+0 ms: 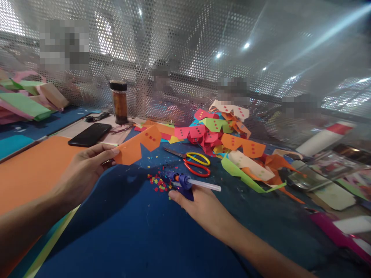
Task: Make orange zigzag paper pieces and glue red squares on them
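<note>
Between the thumb and fingers of my left hand (87, 170) is the end of an orange paper cutout (130, 150), held up above the blue table. It has a notched edge and several small dark red marks. My right hand (199, 204) is wrapped round a blue hot glue gun (182, 180), and a whitish glue stick (205, 185) pokes out of its back. Tiny coloured paper bits (159, 183) lie scattered by the gun's front. Just beyond the gun rest scissors (197, 160) with one yellow and one red handle loop.
Behind the scissors is a heap of similar coloured paper cutouts (205, 135). A black phone (90, 134) and a dark-lidded bottle (119, 102) stand left of centre. Orange sheets (37, 166) lie at left, a magenta object (339, 235) at right. A perforated metal screen (185, 50) rises at the back.
</note>
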Action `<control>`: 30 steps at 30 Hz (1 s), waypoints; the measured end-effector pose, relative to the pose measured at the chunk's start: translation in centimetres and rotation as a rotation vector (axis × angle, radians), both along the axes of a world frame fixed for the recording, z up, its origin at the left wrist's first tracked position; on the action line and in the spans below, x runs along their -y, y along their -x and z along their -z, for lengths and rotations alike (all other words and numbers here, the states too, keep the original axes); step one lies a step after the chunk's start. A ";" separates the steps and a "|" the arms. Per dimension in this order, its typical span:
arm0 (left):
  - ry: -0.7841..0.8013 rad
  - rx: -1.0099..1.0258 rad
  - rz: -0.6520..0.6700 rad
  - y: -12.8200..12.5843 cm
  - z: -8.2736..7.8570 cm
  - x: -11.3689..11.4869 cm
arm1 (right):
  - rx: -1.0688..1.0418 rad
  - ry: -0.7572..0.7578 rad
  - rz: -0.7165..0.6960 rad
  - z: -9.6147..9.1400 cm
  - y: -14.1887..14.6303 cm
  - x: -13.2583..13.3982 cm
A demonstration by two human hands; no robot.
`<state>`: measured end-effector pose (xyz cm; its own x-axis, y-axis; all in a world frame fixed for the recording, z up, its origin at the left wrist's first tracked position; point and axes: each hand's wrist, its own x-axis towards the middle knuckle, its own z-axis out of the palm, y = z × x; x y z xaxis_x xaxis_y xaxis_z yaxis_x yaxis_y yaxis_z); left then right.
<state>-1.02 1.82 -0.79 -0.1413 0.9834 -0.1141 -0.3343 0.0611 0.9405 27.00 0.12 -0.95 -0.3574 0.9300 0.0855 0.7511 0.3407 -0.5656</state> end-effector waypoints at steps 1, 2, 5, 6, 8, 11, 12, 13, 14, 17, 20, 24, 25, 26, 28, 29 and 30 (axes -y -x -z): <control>0.000 -0.001 0.003 0.0 0.0 0.0 | 0.003 -0.001 0.001 0.1 0.0 0.0; -0.001 -0.003 0.006 0.0 0.0 0.0 | 0.007 0.001 0.001 0.1 0.0 0.0; 0.006 -0.014 0.010 0.0 0.0 0.0 | -0.007 0.019 0.002 0.3 -0.1 -0.1; 0.008 -0.020 0.010 0.0 0.0 0.0 | -0.024 0.022 0.000 0.4 -0.1 -0.1; 0.013 -0.038 0.012 0.0 0.0 0.0 | -0.064 0.020 -0.002 0.4 -0.2 -0.1; 0.021 -0.072 0.023 0.0 0.0 0.1 | -0.094 0.015 0.006 0.2 -0.3 0.2; 0.022 -0.082 0.027 -0.1 0.0 0.0 | -0.099 0.022 0.010 0.0 -0.4 0.4; 0.023 -0.091 0.030 -0.1 0.1 0.0 | -0.103 0.033 0.015 -0.2 -0.4 0.5; 0.023 -0.101 0.033 -0.1 0.1 0.0 | -0.110 0.043 0.020 -0.3 -0.4 0.7; 0.015 -0.142 0.045 -0.3 0.1 0.1 | -0.145 0.049 0.024 -0.7 -0.5 1.1; -0.023 -0.208 0.058 -0.3 0.2 0.1 | -0.184 0.023 -0.006 -0.6 -0.6 1.6; -0.084 -0.322 0.058 -0.2 0.6 0.0 | -0.204 -0.104 0.018 -0.8 -0.6 2.6; -0.102 -0.363 0.056 -0.2 0.6 0.1 | -0.213 -0.134 0.006 -1.0 -0.5 2.8; -0.122 -0.408 0.057 -0.2 0.5 0.1 | -0.222 -0.150 -0.021 -1.3 -0.4 3.1; -0.168 -0.515 0.074 -0.5 0.3 0.3 | -0.222 -0.142 -0.096 -1.9 -0.1 3.4; -0.185 -0.557 0.089 -0.8 0.2 0.5 | -0.208 -0.138 -0.120 -2.1 0.0 3.5; -0.196 -0.586 0.106 -1.0 0.0 0.7 | -0.196 -0.150 -0.138 -2.2 0.1 3.4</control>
<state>-0.03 1.12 -0.77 -0.0261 0.9903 0.1364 0.2391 -0.1263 0.9627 26.91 -3.32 1.24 -0.4429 0.8453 0.2989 0.5727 0.5232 -0.6311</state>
